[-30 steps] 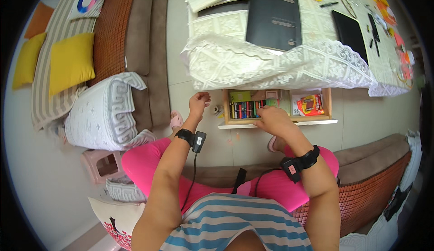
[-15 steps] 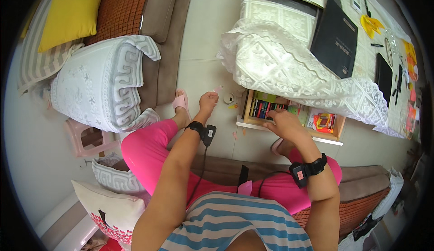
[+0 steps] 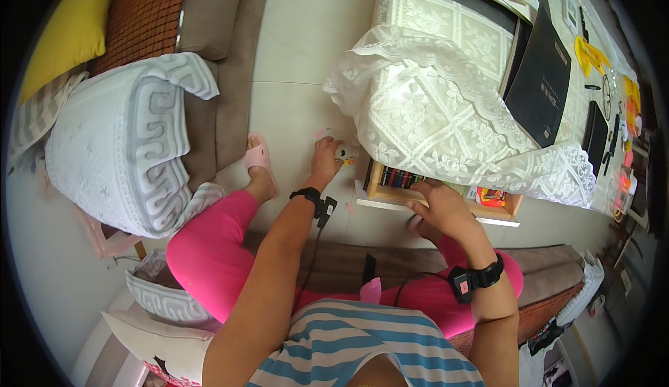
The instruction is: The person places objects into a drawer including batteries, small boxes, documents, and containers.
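Observation:
My left hand (image 3: 325,160) is low over the floor, thumb and fingers apart, beside a small white roll (image 3: 345,153) that looks like tape. Whether it touches the roll is hard to see. Just past its fingertips lies a pink scrap (image 3: 321,134). My right hand (image 3: 444,209) rests open over the front of a pulled-out wooden drawer (image 3: 376,192), its fingers reaching inside and its thumb toward the front. Several dark and coloured pens (image 3: 398,177) lie in the drawer left of those fingers. A red and yellow packet (image 3: 490,196) sits at its right end.
A white lace tablecloth (image 3: 418,122) hangs from the table over the back of the drawer. On the table lie a black folder (image 3: 540,84), a yellow cloth (image 3: 592,56) and several dark pens. A sofa with a white cover (image 3: 118,136) is at the left.
My left hand has opened from a closed pose and moved to the white roll. Less of the drawer's inside shows. My right hand stays over the drawer. The view has shifted a little.

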A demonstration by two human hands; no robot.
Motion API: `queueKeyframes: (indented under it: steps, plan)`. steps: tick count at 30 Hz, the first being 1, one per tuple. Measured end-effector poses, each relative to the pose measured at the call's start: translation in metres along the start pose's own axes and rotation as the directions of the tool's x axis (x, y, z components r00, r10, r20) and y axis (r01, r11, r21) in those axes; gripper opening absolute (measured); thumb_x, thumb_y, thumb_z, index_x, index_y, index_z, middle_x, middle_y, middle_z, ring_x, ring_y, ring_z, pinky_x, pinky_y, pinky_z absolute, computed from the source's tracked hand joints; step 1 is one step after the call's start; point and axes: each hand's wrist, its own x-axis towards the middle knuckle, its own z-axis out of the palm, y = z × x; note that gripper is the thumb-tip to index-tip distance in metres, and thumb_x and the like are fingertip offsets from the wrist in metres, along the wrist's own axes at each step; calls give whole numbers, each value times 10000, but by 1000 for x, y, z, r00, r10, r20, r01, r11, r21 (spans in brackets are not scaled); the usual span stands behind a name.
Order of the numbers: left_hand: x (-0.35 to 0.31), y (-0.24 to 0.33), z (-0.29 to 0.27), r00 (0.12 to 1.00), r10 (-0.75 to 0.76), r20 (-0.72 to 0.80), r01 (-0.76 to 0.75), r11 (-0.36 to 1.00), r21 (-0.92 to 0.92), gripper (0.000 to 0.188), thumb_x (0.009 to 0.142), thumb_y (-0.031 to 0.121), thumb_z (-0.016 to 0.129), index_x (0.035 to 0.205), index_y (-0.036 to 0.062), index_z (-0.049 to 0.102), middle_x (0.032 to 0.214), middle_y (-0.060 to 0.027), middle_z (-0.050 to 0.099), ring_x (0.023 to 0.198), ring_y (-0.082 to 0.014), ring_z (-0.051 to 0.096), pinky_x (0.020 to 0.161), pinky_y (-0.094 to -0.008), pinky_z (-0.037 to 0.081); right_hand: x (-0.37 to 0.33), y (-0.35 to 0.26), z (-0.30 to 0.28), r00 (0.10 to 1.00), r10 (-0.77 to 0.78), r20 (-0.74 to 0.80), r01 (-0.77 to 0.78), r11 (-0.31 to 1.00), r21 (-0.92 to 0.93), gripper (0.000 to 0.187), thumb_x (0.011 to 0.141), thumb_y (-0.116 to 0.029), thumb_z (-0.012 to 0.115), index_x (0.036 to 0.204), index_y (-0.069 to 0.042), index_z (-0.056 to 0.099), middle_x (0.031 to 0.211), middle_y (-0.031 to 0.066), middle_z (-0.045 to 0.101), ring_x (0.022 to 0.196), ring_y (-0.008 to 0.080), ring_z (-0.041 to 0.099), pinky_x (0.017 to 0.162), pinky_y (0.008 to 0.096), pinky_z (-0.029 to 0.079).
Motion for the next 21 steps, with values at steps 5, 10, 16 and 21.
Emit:
queueKeyframes:
  steps: [5, 10, 16, 21]
  plan:
    - [15, -7, 27, 991, -130, 29, 132, 984, -122, 528, 648, 25, 676, 1150, 115, 540, 1254, -92, 456, 1193, -280, 393, 952, -351, 403, -7, 15, -1, 992, 91, 87, -93, 995, 23, 354, 806, -286, 596, 1046, -25, 585, 940, 218, 603, 899, 376, 568, 768, 417, 457]
    - [17, -52, 66, 994, -103, -38, 79, 910, -408, 484, 655, 26, 668, 1120, 68, 543, 1160, -134, 525, 1062, -311, 495, 866, -367, 439, -18, 23, 2, 1000, 4, -30, -2, 998, 65, 344, 806, -273, 591, 1042, -24, 585, 894, 225, 603, 889, 384, 564, 771, 418, 453]
    - [0, 8, 10, 986, -155, -54, 136, 958, -254, 440, 655, 71, 720, 1067, 26, 574, 887, -151, 630, 826, -285, 610, 710, -344, 484, -31, 28, -6, 992, -13, -123, 20, 998, 52, 317, 794, -262, 617, 977, -5, 596, 948, 194, 600, 896, 351, 573, 766, 411, 470]
    - [-17, -2, -56, 939, -263, 221, 340, 622, -706, 463, 742, -16, 657, 1172, 10, 487, 957, -64, 595, 771, -163, 611, 722, -263, 524, -35, 24, -5, 982, -106, -156, 114, 993, 42, 310, 795, -254, 615, 973, -3, 575, 927, 180, 585, 892, 345, 570, 776, 410, 467]
